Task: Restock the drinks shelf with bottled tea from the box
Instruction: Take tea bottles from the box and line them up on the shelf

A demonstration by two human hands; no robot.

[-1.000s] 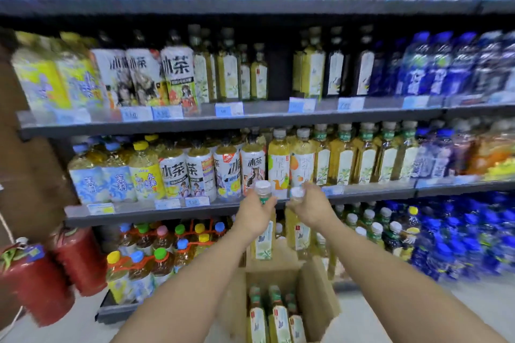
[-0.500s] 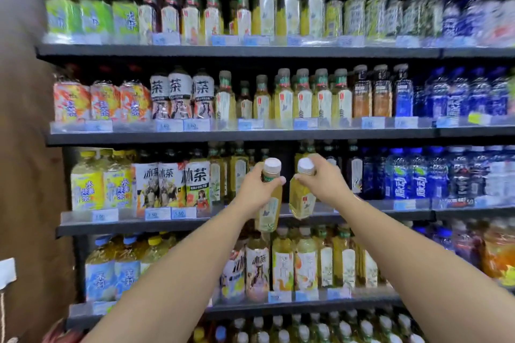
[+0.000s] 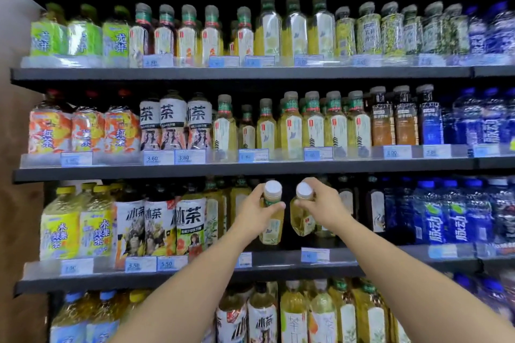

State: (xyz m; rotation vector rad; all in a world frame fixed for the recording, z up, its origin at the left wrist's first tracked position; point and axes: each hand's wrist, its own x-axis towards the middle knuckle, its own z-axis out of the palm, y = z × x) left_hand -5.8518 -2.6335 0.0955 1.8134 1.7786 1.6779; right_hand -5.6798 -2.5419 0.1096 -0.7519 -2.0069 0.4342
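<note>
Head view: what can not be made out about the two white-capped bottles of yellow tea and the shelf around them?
1. Left white-capped yellow tea bottle: neck hidden by the left hand; label print blurred.
2. Right white-capped yellow tea bottle: right side hidden by the right hand.
3. Whether either bottle stands on the dark grey shelf: too dark to tell.
4. Blue-white price tag below: digits blurred.

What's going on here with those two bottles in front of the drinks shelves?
A person is restocking a shop shelf by hand. The left hand grips one bottle of yellow-green tea near its white cap, and the right hand grips a second tea bottle the same way. Both are held side by side in front of a dark gap on the shelf. Neither looks set down yet.
</note>
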